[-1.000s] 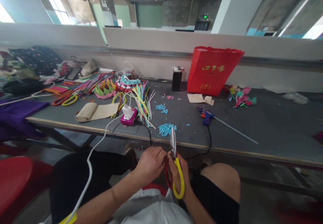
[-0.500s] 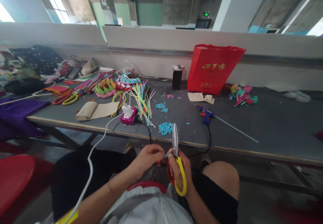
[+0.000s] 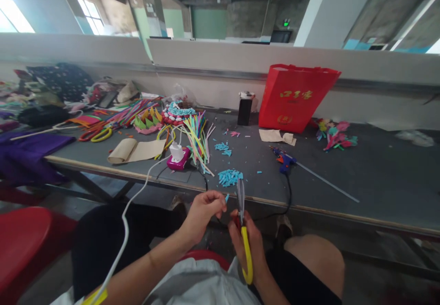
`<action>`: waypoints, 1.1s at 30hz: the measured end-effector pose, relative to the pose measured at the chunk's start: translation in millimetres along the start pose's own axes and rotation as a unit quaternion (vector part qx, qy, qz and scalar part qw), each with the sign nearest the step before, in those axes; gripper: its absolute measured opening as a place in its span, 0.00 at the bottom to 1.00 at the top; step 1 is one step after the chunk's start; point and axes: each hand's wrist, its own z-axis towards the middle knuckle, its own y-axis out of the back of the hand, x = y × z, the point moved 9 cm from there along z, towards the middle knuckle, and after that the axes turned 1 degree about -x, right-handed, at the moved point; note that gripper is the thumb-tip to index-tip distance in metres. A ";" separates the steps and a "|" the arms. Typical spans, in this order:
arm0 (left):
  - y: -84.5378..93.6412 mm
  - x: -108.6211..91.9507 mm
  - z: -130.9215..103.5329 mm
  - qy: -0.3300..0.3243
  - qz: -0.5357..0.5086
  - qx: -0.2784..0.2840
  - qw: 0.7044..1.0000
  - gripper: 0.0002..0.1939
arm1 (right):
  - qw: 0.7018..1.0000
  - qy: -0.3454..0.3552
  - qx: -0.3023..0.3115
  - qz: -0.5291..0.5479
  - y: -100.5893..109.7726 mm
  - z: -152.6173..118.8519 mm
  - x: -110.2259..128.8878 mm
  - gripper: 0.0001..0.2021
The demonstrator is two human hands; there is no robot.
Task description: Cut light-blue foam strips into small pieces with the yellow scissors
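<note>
Between thumb and fingertips, my left hand (image 3: 206, 211) pinches a small blue strip piece (image 3: 227, 198) just in front of the table edge. My right hand (image 3: 249, 238) is wrapped round a pair of scissors (image 3: 246, 254) with one yellow and one red handle loop. Their blades (image 3: 240, 195) point up and away over the table edge, a little right of the blue piece and apart from it. Beyond the blade tips lies a pile of short blue cut pieces (image 3: 229, 177), with a smaller blue heap (image 3: 224, 148) farther back.
A glue gun (image 3: 284, 160) with a long clear stick lies right of the piles. Colourful strips (image 3: 196, 137), a purple charger block (image 3: 178, 159) and a beige roll (image 3: 135, 151) sit left. A red bag (image 3: 297, 98) and black bottle (image 3: 244, 110) stand behind. A white cable (image 3: 125, 213) crosses my left side.
My left hand has risen slightly with the blue piece, which shows more clearly. The scissors have turned, so the red loop is mostly hidden. The view has shifted a little.
</note>
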 end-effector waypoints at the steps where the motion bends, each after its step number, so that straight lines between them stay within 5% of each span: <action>1: -0.9 -3.9 0.4 -0.013 -0.016 -0.008 1.000 0.04 | 1.000 0.005 0.019 -0.002 -4.3 -2.1 -3.9 0.10; 9: -13.5 -6.6 3.1 -0.035 -0.059 -0.042 0.997 0.07 | 0.998 0.014 0.048 -0.036 -18.0 -10.9 -26.7 0.10; 33: -18.9 -1.5 4.4 -0.050 -0.049 -0.071 0.995 0.08 | 0.997 0.022 -0.011 -0.068 -11.3 -11.2 -13.0 0.07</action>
